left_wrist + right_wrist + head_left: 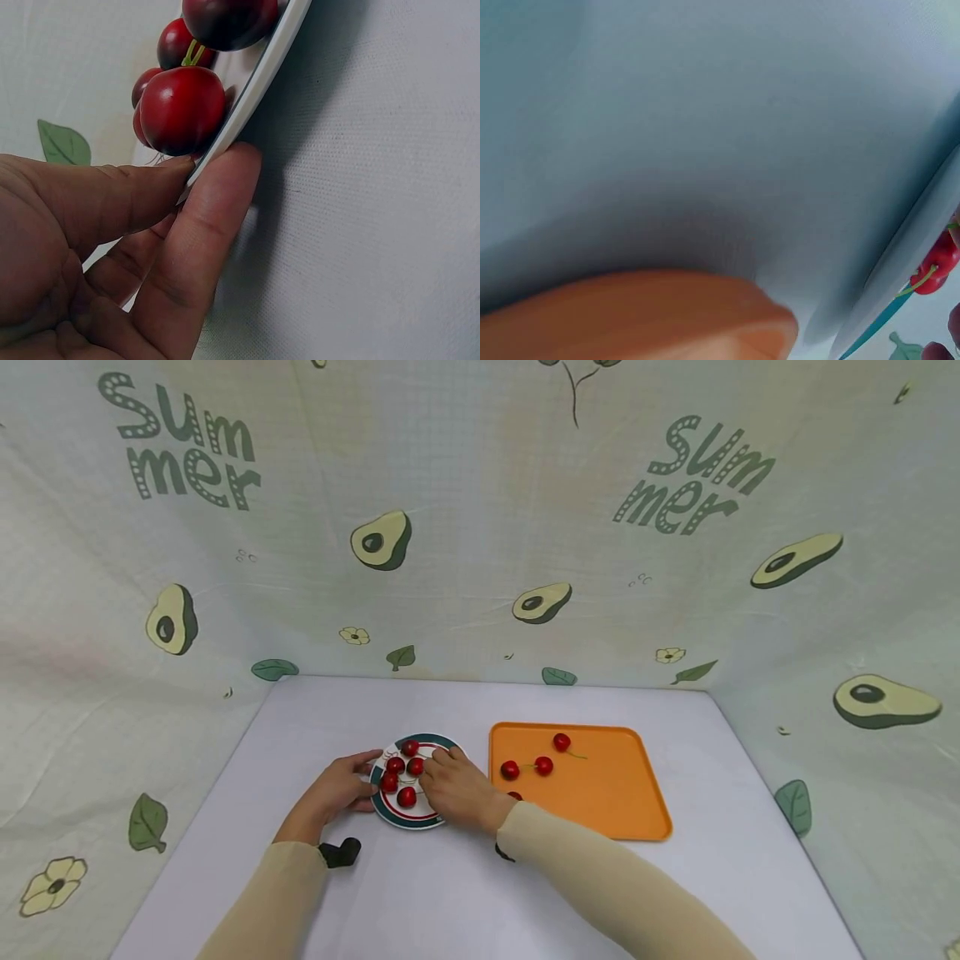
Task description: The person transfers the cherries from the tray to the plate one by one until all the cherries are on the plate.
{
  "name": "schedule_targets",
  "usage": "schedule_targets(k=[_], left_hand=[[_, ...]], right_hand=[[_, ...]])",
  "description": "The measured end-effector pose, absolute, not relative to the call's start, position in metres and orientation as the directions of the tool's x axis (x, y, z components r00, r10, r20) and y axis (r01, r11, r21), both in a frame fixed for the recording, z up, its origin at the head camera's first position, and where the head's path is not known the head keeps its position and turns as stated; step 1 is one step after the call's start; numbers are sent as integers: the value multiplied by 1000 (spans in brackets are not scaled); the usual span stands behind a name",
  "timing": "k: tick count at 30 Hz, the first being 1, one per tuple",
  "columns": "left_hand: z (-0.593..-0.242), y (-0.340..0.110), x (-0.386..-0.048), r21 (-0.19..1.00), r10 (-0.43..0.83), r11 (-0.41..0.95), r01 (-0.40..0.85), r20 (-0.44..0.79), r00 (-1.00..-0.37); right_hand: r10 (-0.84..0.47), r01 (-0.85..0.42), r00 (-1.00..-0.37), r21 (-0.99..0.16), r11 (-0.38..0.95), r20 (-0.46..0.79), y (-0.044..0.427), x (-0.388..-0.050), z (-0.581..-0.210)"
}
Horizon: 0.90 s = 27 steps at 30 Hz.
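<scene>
A round white plate [397, 817] with a green rim and a red ring holds several red cherries [407, 797], some with visible stems. At its left side my left hand [341, 792] pinches the rim [251, 101] between thumb and fingers; that edge appears raised off the surface in the left wrist view. Over the plate's right part reaches my right hand [456, 789], fingers bent downward. In the right wrist view, its fingertips [937, 351] are by a stemmed cherry [931, 276]; whether they hold it is not visible.
Right of the plate lies an orange tray [600, 789] with several cherries [543, 766], one partly hidden by my right hand. The white table [420, 902] backs onto a patterned cloth [465, 577]. A black wrist mount [341, 852] sits by my left cuff.
</scene>
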<state>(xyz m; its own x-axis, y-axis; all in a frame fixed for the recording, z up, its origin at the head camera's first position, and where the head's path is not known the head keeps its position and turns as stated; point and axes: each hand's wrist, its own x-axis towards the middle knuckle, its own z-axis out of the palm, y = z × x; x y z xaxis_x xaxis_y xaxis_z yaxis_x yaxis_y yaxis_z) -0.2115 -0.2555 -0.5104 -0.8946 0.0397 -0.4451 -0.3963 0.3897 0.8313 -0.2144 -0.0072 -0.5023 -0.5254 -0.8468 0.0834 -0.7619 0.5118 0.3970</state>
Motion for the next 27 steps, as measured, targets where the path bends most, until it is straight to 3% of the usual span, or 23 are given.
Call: schedule_targets(k=[17,27], left_hand=[[-512,-257,-210,843,61,381,-378,-431,-900],[-511,-258,-211,834,59,388,-393,-448,-892]], right_hand=[[-842,-766,-526,362,531,120,-19,-215,-510],[-755,-708,-633,267,654,171,10,-228,-489]])
